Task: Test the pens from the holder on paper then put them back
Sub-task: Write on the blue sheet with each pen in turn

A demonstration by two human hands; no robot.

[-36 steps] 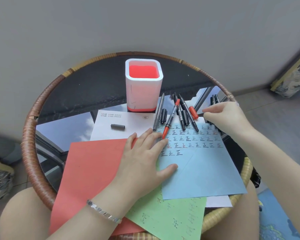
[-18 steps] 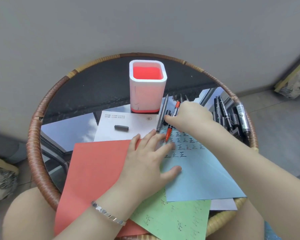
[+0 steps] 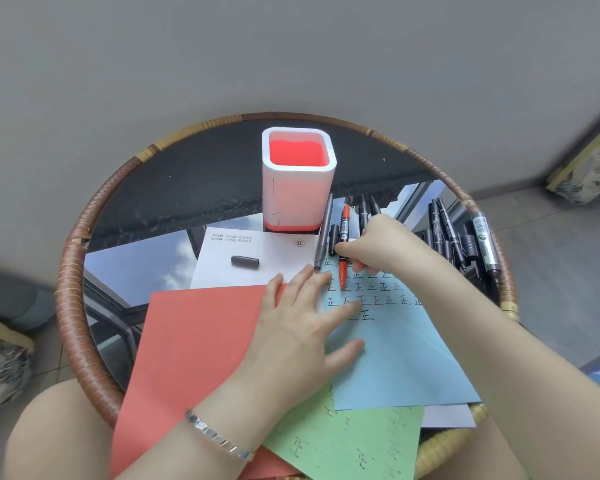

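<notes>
The white pen holder [image 3: 297, 202] with a red inside stands at the back of the table, and no pens show in it. My right hand [image 3: 381, 244] pinches the middle of a red marker [image 3: 343, 276] that points down onto the blue paper [image 3: 395, 362]. That sheet carries rows of written characters. My left hand [image 3: 302, 327] lies flat with fingers spread, pressing the blue sheet's left edge. A grey pen [image 3: 324, 233] and a few black pens lie just left of and behind my right hand.
Several black markers [image 3: 447, 230] lie in a bunch at the table's right rim. A loose black cap [image 3: 245, 262] rests on white paper [image 3: 274, 251]. Red paper [image 3: 194, 341] and green paper [image 3: 354, 441] overlap in front. The round wicker-rimmed table [image 3: 73, 258] has a mirror-like top.
My right hand has moved left from the black markers at the right rim to the red marker and closed its fingers on it. My left hand has stayed on the paper.
</notes>
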